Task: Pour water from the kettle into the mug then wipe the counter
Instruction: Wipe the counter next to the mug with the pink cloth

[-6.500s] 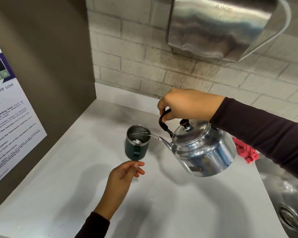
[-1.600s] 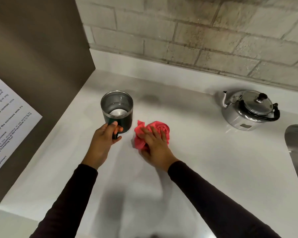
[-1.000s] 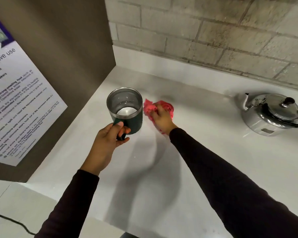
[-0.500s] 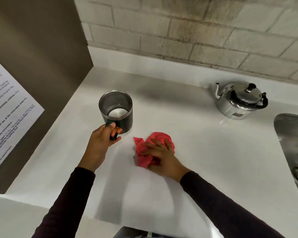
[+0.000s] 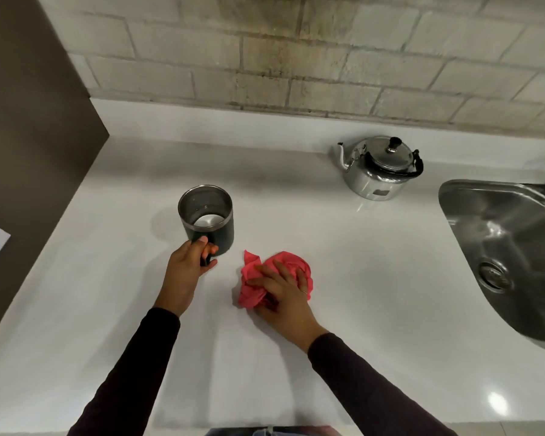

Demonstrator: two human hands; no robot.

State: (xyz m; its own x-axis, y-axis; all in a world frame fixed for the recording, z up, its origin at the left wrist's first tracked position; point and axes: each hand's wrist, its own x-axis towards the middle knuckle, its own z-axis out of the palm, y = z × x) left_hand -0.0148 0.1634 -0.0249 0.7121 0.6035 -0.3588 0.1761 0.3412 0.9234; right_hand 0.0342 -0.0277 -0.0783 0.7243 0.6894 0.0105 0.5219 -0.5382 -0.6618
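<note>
A dark green mug (image 5: 206, 217) with a steel inside holds water and stands upright on the white counter (image 5: 343, 247). My left hand (image 5: 186, 272) grips its handle from the near side. My right hand (image 5: 283, 294) lies flat on a crumpled red cloth (image 5: 258, 286), pressing it onto the counter just right of the mug. The shiny metal kettle (image 5: 379, 166) with a black handle and knob sits upright at the back right, well away from both hands.
A steel sink (image 5: 507, 247) with a drain is set into the counter at the right. A brown side panel (image 5: 29, 152) with a printed notice closes off the left. A brick wall runs along the back.
My right hand has kept sliding the red cloth over the counter, from behind the mug back to the front right of it. My left hand still holds the mug's handle.
</note>
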